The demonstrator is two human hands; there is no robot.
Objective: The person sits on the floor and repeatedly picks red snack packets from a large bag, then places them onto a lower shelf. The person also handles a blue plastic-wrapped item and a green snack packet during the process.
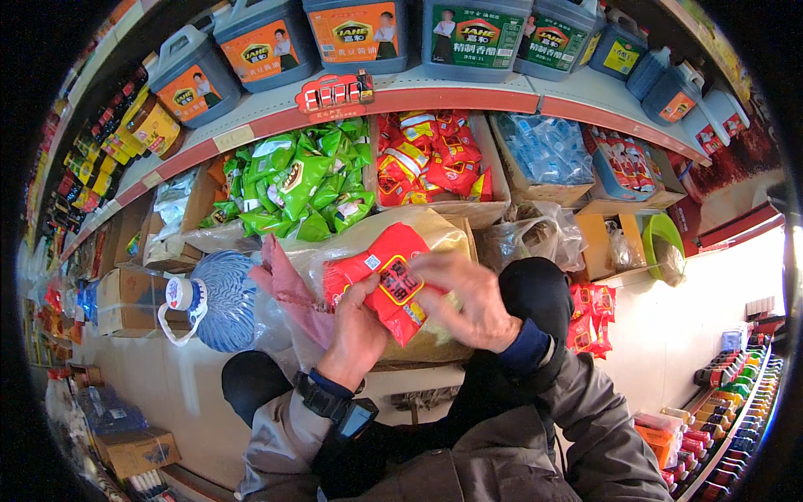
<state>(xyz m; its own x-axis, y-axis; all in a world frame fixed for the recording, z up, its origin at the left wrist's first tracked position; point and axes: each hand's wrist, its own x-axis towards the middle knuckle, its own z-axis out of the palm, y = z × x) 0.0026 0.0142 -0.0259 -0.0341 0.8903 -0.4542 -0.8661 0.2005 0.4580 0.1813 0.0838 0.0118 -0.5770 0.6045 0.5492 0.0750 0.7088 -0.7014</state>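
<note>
A red plastic sachet [390, 248] with dark printed characters and a yellow-edged label is in my left hand [359, 329], thumb on its face. My right hand [467, 301] is at the sachet's right side, its fingers blurred and overlapping that edge. Whether those fingers grip it I cannot tell. A pink cloth [292, 285] hangs beside my left hand; whether the hand also holds it is hidden. Below both hands is a large clear plastic bag [439, 229] over a carton, in front of my knees.
Green sachets [295, 179] and red-and-yellow sachets [433, 157] fill shelf cartons ahead. A large water bottle [223, 301] stands left. Several red sachets [591, 317] lie on the floor right, near a green bucket [664, 241]. Jugs [473, 41] line the shelf [408, 99] above.
</note>
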